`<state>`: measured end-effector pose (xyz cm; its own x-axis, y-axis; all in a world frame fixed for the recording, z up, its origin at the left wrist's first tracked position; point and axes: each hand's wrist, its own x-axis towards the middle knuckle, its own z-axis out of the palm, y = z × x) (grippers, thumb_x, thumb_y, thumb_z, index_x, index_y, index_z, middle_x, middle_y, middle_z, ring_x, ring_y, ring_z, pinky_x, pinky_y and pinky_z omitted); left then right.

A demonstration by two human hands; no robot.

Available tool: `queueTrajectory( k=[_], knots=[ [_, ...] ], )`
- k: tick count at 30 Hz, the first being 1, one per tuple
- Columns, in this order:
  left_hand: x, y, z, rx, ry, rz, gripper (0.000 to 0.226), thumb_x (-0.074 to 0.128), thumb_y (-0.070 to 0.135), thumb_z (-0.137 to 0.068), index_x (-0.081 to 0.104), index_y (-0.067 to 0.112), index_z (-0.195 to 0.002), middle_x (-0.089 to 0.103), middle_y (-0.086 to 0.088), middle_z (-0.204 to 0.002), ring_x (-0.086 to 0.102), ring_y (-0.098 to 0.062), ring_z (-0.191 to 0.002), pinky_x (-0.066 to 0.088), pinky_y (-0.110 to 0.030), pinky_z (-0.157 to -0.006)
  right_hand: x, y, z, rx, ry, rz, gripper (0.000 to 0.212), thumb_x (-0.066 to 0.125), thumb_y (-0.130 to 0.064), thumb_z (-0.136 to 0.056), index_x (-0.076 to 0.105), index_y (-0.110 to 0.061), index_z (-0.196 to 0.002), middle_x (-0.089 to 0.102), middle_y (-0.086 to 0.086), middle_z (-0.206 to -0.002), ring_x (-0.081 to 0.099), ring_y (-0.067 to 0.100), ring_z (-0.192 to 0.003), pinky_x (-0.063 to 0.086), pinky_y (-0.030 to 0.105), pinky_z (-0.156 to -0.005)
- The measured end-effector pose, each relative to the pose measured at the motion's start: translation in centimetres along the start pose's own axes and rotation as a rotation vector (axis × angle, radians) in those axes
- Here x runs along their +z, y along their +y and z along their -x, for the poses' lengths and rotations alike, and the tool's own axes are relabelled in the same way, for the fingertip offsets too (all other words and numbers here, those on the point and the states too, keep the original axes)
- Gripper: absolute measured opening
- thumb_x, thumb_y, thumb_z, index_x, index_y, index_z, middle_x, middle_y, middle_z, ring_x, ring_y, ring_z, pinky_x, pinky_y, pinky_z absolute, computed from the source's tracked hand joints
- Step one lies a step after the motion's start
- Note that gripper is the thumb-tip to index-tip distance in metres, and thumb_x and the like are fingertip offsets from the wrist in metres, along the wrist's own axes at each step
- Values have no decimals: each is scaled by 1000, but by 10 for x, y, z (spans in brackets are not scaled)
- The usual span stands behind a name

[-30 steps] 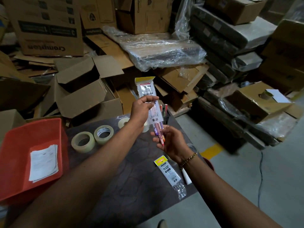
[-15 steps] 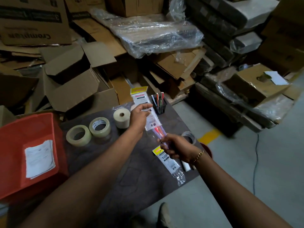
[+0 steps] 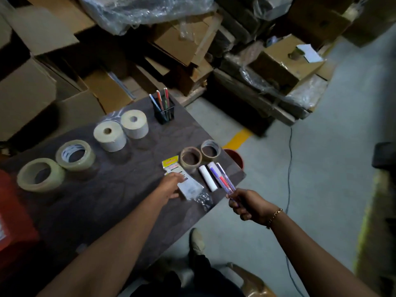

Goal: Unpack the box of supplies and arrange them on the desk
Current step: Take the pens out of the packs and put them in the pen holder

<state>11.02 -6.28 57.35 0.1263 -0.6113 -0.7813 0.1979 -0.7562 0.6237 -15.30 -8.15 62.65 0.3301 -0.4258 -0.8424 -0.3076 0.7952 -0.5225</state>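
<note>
Pen pack (image 3: pixel 222 181), clear wrap with red and blue inside, clamped at its near end in right grip (image 3: pixel 246 203), fingers curled round it, just right of centre frame. Far end pointing up-left over the right corner of tabletop (image 3: pixel 107 202); touching it or not, impossible to tell. Just left of the pack, white stick (image 3: pixel 206 177) lying flat. Left again, flat packet (image 3: pixel 190 187) with yellow header, lying under left grip (image 3: pixel 170 185), fingers stretched out and laid on it, curled round nothing. Just above these, two brown tape rolls (image 3: pixel 190 158) side by side near the tabletop's right edge. Toward upper centre, black pen cup (image 3: pixel 164 114) with several pens upright inside. Left of the cup, two white paper rolls (image 3: pixel 109 136) standing on end, close together. Lower left from those, two clear tape rolls (image 3: pixel 40 174) lying flat. At the far left edge, red tray (image 3: pixel 12 211), partly cut off. Across the top of the frame, stacked cardboard boxes (image 3: pixel 285 58), some under plastic sheeting.
</note>
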Motion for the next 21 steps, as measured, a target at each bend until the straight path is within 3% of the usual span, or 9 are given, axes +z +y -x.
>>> queueTrajectory(
  k=[3, 6, 10, 14, 17, 21],
  knots=[
    [-6, 0, 4, 46, 82, -199, 17, 60, 22, -91, 60, 19, -107, 56, 1, -103, 50, -23, -102, 42, -35, -83, 9, -3, -3, 7, -50, 76, 7, 45, -20, -90, 50, -18, -85, 39, -1, -63, 19, 10, -45, 12, 16, -38],
    [-14, 19, 9, 262, 188, -148, 22, 65, 36, -84, 68, 15, -89, 68, -3, -89, 61, -23, -89, 45, -32, -71, 31, -11, -7, 16, -137, 169, 15, 46, -22, -88, 51, -17, -75, 38, -1, -63, 18, 10, -45, 10, 17, -39],
    [-7, 48, 26, 285, -67, 15, 24, 50, 24, -97, 68, 15, -85, 71, -2, -73, 59, -20, -67, 42, -27, -63, 69, -28, -15, -2, -255, 213, 10, 44, -19, -88, 53, -12, -88, 38, 1, -63, 25, 9, -41, 14, 16, -37],
    [-7, 53, 36, 412, -47, -80, 40, 45, 19, -99, 66, 8, -67, 66, -3, -52, 60, -15, -46, 45, -25, -56, 101, -48, -18, -15, -251, 220, 11, 46, -15, -82, 55, -15, -75, 42, 1, -60, 35, 11, -42, 24, 17, -39],
    [-13, 55, 41, 478, -37, -215, 39, 50, 26, -95, 70, 17, -63, 69, -8, -61, 63, -21, -53, 49, -30, -61, 118, -57, -20, -65, -206, 315, 16, 56, -21, -84, 46, -19, -72, 39, -1, -56, 31, 11, -42, 24, 21, -43],
    [-29, 58, 43, 536, 25, -337, 32, 51, 47, -80, 74, 27, -67, 76, -4, -78, 71, -25, -77, 54, -37, -82, 140, -64, -22, -194, -158, 428, 29, 66, -33, -90, 44, -18, -76, 37, -2, -51, 26, 13, -40, 22, 24, -41]
  ],
)
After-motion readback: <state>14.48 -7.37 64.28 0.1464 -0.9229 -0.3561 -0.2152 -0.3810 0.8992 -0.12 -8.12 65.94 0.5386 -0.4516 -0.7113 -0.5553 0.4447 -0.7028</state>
